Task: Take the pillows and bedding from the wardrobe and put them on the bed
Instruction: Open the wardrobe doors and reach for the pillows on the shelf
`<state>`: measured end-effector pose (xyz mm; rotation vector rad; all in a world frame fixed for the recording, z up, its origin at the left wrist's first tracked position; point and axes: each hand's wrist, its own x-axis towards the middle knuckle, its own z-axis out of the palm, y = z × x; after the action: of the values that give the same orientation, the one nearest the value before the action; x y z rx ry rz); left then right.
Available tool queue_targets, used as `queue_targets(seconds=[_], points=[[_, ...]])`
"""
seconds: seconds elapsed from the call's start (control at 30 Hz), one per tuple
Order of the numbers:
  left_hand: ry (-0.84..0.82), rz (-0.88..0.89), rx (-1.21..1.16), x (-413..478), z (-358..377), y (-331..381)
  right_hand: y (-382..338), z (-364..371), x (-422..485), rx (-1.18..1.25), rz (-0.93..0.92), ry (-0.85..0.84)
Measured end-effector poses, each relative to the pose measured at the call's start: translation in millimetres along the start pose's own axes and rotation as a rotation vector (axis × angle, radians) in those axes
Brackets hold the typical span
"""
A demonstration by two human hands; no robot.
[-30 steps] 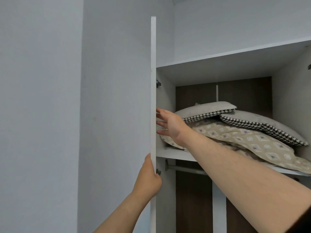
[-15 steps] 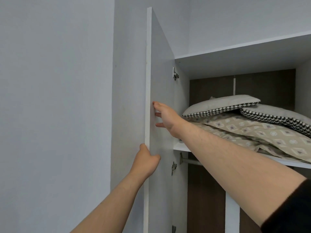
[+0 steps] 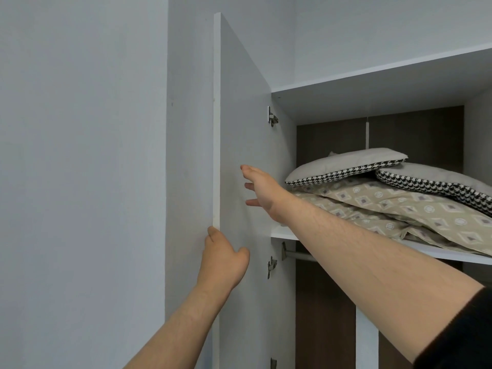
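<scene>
The white wardrobe door (image 3: 239,107) stands swung out to the left. My left hand (image 3: 223,259) grips its front edge, fingers wrapped behind it. My right hand (image 3: 262,189) presses flat on the door's inner face, fingers spread. On the upper shelf (image 3: 285,233) lie two grey pillows with houndstooth edging, one pillow (image 3: 343,165) at the left, the other pillow (image 3: 436,182) at the right. Both rest on folded beige patterned bedding (image 3: 399,209). Neither hand touches the pillows or bedding.
A grey wall (image 3: 80,155) runs along the left of the door. A metal hanging rail (image 3: 298,255) sits under the shelf. A white vertical divider (image 3: 366,339) splits the dark-backed lower compartment. Hinges (image 3: 272,117) show on the door's inner side.
The door has swung further open to the left, showing more of its inner face. Both hands moved with it, and the view shifted so the pillows sit further right.
</scene>
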<state>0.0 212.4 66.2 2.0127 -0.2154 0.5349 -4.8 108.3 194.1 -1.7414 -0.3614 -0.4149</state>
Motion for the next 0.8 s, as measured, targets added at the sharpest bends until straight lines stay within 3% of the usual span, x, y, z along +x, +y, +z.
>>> queue_targets(seconds=[0.27,0.43,0.6,0.8], points=[[0.13,0.017,0.035,-18.5,20.5,14.4,15.8,-64.0,-11.3,0.027,0.031,0.091],[0.19,0.225,0.11,-26.3,46.2,49.1,25.3,-122.5,-31.6,0.027,0.028,0.158],[0.084,0.297,-0.106,-21.1,81.3,94.3,38.3,-194.0,-61.6,-0.087,-0.004,0.27],[-0.061,0.25,-0.474,-18.3,131.4,144.1,55.2,-279.4,-104.3,-0.238,-0.065,0.432]])
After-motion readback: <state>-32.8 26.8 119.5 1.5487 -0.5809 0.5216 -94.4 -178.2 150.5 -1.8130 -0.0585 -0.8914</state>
